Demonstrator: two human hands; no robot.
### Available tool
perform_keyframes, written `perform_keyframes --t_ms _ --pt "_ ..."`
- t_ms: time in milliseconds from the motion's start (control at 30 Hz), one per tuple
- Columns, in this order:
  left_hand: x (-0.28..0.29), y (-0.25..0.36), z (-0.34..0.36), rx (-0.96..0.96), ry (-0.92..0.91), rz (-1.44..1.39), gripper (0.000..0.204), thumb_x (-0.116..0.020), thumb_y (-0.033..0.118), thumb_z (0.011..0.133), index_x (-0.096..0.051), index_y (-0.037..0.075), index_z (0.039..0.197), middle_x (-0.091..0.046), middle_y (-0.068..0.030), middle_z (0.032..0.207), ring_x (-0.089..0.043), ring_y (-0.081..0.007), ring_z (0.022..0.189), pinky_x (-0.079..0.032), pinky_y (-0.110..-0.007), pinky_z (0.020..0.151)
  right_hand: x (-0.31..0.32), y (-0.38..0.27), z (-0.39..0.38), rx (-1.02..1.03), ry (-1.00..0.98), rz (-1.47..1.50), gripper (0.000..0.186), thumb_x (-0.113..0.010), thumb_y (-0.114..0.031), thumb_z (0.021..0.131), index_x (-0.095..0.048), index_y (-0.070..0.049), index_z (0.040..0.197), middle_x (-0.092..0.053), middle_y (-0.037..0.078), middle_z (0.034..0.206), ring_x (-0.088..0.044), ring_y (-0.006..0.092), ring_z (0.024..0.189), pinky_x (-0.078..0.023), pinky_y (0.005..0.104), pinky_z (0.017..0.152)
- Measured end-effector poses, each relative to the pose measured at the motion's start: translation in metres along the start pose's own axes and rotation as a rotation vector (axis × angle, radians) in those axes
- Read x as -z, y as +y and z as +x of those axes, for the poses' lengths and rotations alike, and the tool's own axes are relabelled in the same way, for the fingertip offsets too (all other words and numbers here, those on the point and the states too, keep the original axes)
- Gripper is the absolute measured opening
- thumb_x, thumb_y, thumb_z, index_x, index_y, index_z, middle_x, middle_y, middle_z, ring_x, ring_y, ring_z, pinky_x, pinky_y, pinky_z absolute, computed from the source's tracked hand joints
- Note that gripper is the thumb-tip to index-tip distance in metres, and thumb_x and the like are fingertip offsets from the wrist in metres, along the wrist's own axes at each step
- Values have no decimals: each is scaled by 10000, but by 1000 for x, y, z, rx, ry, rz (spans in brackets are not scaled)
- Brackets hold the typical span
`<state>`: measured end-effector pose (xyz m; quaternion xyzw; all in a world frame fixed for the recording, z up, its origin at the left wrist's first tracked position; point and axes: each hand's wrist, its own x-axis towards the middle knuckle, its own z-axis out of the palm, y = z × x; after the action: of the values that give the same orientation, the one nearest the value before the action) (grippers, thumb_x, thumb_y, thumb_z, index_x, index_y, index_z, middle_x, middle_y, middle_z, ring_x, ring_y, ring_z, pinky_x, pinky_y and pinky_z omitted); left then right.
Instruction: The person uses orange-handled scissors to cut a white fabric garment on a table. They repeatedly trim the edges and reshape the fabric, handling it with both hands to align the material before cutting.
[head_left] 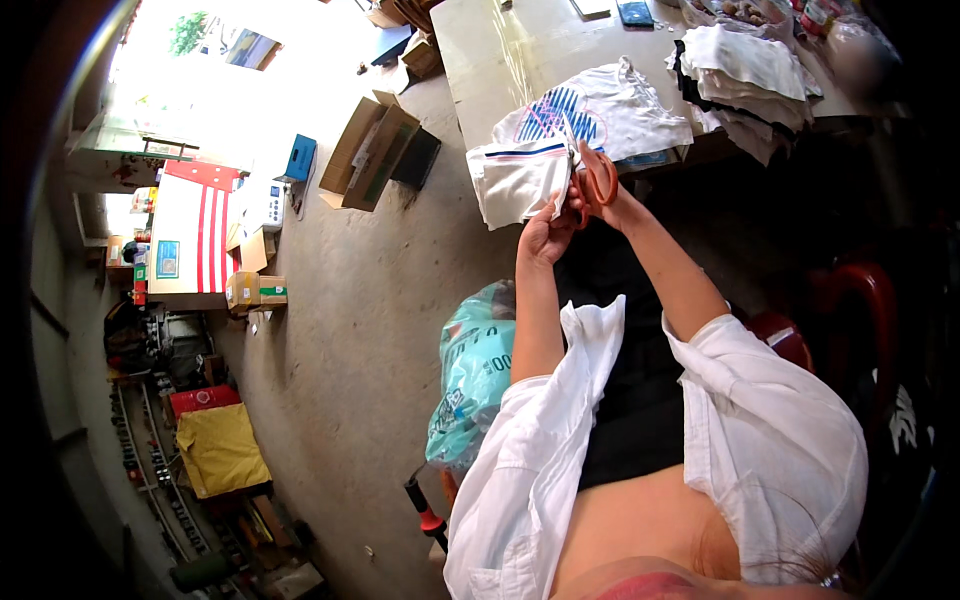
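My left hand [544,236] is closed on the lower right edge of a white garment piece [513,190] that has a dark blue and red stripe along its top. In my right hand [612,203] is a pair of scissors [603,178] with orange handles. Their blades point up and away from me, beside the edge of the white piece; whether they are cutting cannot be made out. Both hands are close together just off the table's near edge. Behind them, a white T-shirt [645,112] with a blue striped print lies spread on the table [480,45].
A pile of white and black garments [745,65] stands on the table at right, near a phone [635,13]. On the floor at left is an open cardboard box [362,155]. A teal plastic bag [470,375] sits by my left arm, and a dark red chair [875,300] at right.
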<state>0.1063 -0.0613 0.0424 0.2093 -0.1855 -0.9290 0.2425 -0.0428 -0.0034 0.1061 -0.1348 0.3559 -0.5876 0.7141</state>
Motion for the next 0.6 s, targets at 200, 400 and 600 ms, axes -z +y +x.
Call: perform_keyframes --t_ms 200,400,600 --pt "2 4 2 19 1 67 245 -457 176 943 -561 26 1106 -651 -87 976 -634 -187 775 -495 -342 805 7 8 23 73 88 6 597 -447 -689 811 -509 -109 689 -477 -6 579 -442 70 470 -369 171 419" --pt "-31 -4 2 -27 215 -101 252 -431 148 951 -514 55 1170 -632 -66 1006 -625 -175 850 -513 -310 779 -1 5 24 199 285 -37 526 -497 -625 828 -433 -121 694 -410 -28 579 -389 50 428 -345 165 376" --pt "-37 -1 7 -46 146 -79 293 -417 133 950 -498 5 1201 -616 -95 1067 -633 -174 877 -525 -303 789 3 1 32 245 284 -22 509 -500 -601 842 -440 -117 696 -414 -33 570 -373 38 419 -302 155 344"
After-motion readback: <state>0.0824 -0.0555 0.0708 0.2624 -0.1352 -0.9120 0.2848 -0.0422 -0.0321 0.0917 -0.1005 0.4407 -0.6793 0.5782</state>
